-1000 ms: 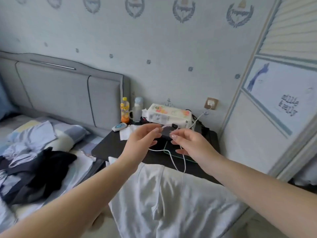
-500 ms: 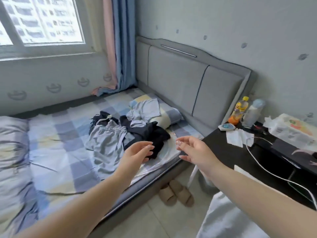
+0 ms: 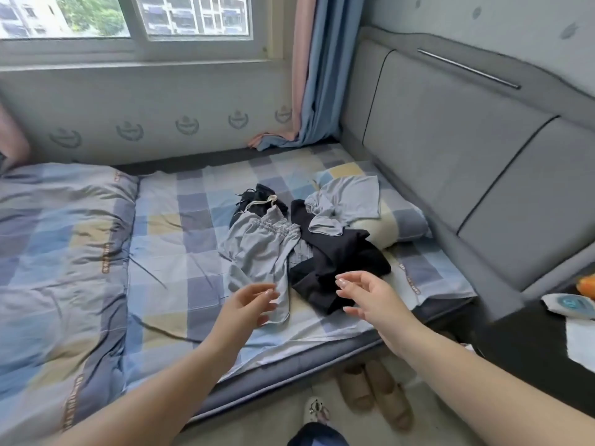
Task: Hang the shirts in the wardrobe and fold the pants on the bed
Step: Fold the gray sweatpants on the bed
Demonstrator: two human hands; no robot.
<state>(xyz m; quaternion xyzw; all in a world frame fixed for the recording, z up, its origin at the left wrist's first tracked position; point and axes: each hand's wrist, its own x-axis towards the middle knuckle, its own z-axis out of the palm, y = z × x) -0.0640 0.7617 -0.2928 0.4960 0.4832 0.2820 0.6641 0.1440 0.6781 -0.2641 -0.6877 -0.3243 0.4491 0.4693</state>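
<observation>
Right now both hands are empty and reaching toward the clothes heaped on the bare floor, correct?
Not the floor: the head view shows the left hand and right hand empty, reaching toward clothes heaped on the checked blue bed.

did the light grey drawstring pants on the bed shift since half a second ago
No. The light grey drawstring pants lie just as before against the black garment and pillow; only the camera turned.
</observation>
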